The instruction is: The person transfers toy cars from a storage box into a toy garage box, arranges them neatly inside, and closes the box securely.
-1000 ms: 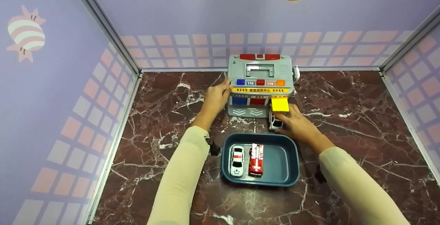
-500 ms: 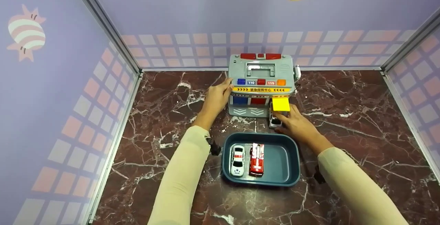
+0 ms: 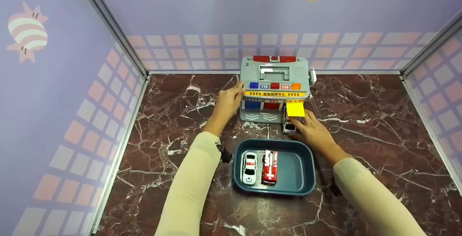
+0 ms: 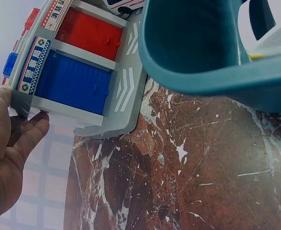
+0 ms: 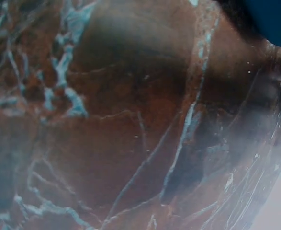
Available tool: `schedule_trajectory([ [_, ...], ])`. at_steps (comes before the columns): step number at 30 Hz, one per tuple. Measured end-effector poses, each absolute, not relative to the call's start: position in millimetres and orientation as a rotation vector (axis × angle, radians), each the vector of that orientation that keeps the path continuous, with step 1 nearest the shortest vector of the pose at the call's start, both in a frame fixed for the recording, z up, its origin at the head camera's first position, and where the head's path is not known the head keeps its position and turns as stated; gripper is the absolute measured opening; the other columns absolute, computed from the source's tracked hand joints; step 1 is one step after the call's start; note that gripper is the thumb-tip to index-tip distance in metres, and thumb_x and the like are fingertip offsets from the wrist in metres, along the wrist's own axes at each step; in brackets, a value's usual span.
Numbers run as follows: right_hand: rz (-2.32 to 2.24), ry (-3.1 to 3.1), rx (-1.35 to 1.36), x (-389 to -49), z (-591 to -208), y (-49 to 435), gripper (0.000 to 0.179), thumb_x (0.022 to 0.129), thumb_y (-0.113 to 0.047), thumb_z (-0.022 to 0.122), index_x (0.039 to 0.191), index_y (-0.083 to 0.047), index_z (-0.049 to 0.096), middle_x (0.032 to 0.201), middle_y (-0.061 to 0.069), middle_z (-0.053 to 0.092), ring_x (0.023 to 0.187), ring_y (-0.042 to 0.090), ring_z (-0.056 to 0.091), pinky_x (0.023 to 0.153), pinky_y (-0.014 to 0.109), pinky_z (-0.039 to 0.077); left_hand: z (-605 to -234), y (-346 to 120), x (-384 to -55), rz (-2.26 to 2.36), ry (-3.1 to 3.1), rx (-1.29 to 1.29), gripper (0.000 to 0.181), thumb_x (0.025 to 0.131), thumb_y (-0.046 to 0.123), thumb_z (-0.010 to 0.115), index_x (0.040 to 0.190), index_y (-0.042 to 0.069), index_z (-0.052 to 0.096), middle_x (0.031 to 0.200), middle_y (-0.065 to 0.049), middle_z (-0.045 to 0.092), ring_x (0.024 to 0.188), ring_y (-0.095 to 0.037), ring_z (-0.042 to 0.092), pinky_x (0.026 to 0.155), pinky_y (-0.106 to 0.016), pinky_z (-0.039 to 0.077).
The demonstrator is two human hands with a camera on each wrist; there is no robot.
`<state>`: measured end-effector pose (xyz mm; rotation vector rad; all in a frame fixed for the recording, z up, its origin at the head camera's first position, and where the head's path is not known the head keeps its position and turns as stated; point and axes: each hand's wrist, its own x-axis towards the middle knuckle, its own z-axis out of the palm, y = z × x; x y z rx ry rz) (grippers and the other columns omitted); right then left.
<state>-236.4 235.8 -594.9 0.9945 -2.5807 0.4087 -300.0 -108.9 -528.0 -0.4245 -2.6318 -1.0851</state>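
A grey toy garage [image 3: 274, 74] with a blue, a red and a raised yellow door [image 3: 295, 109] stands against the back wall. My left hand [image 3: 226, 102] grips its left edge; the left wrist view shows the thumb at the roof corner and fingers against the side. At the right bay, below the yellow door, my right hand [image 3: 314, 131] holds a white toy car [image 3: 289, 126] with red markings. The car's far end is inside the bay, partly hidden by door and fingers. The right wrist view shows mostly tabletop.
In front of the garage sits a dark blue bin [image 3: 310, 171], holding a white toy police car [image 3: 249, 168] and a red toy fire truck [image 3: 269, 167]. Purple walls [image 3: 238, 19] enclose the marbled table [image 3: 364, 135] at the back and sides.
The white toy car in my right hand has slid slightly back, further into the right bay. My left hand stays on the garage's side. The bin and its vehicles are unmoved.
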Motion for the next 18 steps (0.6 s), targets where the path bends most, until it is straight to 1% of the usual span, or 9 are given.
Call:
schedule_trajectory([
  [4,0.356,-2.512,0.982,-234.4,-597.4,236.9,0.06,0.086,-0.026,0.097,0.137,-0.008,0.072,0.138,0.03,0.068,0.131,0.054,0.062,0.103,0.068,0.06,-528.3,-109.0,-300.2,-1.078,-2.649,-0.41,0.041,0.115,0.025,0.061,0.151,0.005,0.067,0.151,-0.018,0.065,0.145,-0.035,0.063,0.125,-0.043,0.05],
  [7,0.32,-2.473,0.973,-233.5,-599.1,237.1,0.058,0.085,-0.028,0.097,0.134,-0.006,0.075,0.13,0.026,0.073,0.128,0.053,0.064,0.102,0.067,0.061,-528.2,-109.6,-300.2,-1.078,-2.657,-0.404,0.042,0.116,0.026,0.06,0.152,0.005,0.066,0.151,-0.018,0.065,0.145,-0.035,0.063,0.125,-0.043,0.05],
  [14,0.253,-2.397,0.986,-233.8,-600.5,237.4,0.059,0.084,-0.028,0.097,0.135,-0.006,0.076,0.12,0.022,0.076,0.116,0.048,0.069,0.096,0.062,0.064,-528.7,-109.6,-300.2,-1.082,-2.657,-0.403,0.042,0.115,0.026,0.061,0.151,0.006,0.067,0.151,-0.017,0.065,0.145,-0.035,0.063,0.126,-0.042,0.049],
  [18,0.181,-2.334,1.013,-235.7,-600.5,239.4,0.055,0.087,-0.026,0.094,0.134,-0.005,0.076,0.117,0.019,0.076,0.106,0.045,0.07,0.088,0.059,0.064,-529.7,-108.8,-300.9,-1.097,-2.633,-0.417,0.041,0.115,0.024,0.061,0.151,0.004,0.067,0.15,-0.018,0.066,0.144,-0.038,0.064,0.125,-0.044,0.05],
])
